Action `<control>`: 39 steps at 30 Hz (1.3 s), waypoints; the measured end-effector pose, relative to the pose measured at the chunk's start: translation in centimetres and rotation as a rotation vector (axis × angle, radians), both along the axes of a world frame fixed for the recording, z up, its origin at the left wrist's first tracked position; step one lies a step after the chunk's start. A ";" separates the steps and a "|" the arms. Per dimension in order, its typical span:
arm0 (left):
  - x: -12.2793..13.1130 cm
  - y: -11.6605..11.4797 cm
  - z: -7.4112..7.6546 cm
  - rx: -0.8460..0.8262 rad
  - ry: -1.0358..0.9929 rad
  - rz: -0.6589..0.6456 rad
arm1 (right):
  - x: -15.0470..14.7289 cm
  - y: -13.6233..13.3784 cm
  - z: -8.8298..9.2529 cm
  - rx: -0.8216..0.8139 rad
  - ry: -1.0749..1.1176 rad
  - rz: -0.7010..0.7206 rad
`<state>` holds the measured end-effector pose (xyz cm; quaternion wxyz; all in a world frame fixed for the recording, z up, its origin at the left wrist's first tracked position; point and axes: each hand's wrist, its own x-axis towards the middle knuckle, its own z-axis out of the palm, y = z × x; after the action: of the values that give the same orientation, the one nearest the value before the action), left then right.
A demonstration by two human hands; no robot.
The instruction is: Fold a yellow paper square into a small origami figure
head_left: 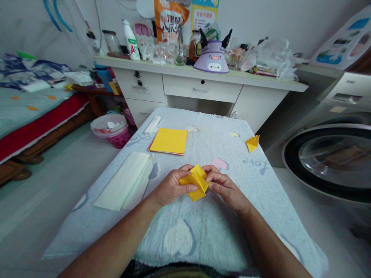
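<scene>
A partly folded yellow origami paper [196,184] is held above the cloth, its flaps standing out in points. My left hand [174,186] pinches its left side, thumb in front and fingers behind. On the other side, my right hand [222,186] grips the right edge between thumb and fingertips. Beyond my hands lies a stack of square coloured paper [169,141] with a yellow sheet on top. A second folded yellow paper piece [252,143] rests near the table's right edge.
A pale cloth [179,216] with hearts covers the table. To the left lie a folded whitish sheet [126,181] and a small white box [152,125]. A pink waste bin [117,135] stands left, a washing machine [327,146] right, and a cluttered white desk [185,83] behind.
</scene>
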<state>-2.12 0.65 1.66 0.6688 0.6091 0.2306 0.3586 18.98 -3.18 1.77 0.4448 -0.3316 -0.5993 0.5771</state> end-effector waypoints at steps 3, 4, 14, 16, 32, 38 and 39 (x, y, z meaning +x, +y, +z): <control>0.0 -0.1 0.0 -0.067 -0.032 0.005 | 0.1 0.0 -0.1 0.009 -0.003 0.013; 0.0 -0.1 -0.1 -0.112 -0.046 -0.001 | 0.1 0.0 -0.1 0.015 -0.008 0.015; 0.0 0.1 -0.9 -0.326 -0.126 -0.086 | -0.2 0.1 -0.6 -0.067 0.080 -0.046; 0.0 0.1 -1.0 -0.342 -0.139 -0.093 | -0.2 0.1 -0.5 -0.060 0.086 -0.051; 0.2 -0.2 0.1 -0.183 -0.058 0.020 | -1.7 0.4 -1.0 -0.084 0.129 -0.348; 0.2 0.0 -0.3 0.097 0.072 0.154 | -1.5 0.3 -1.2 -0.064 0.093 -0.337; 0.1 0.0 -0.4 0.136 0.094 0.170 | -1.5 0.3 -1.2 -0.055 0.093 -0.334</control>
<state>-1.97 0.69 1.31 0.5816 0.6472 0.2877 0.4001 17.47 -2.86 0.53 0.5525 -0.4113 -0.4987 0.5262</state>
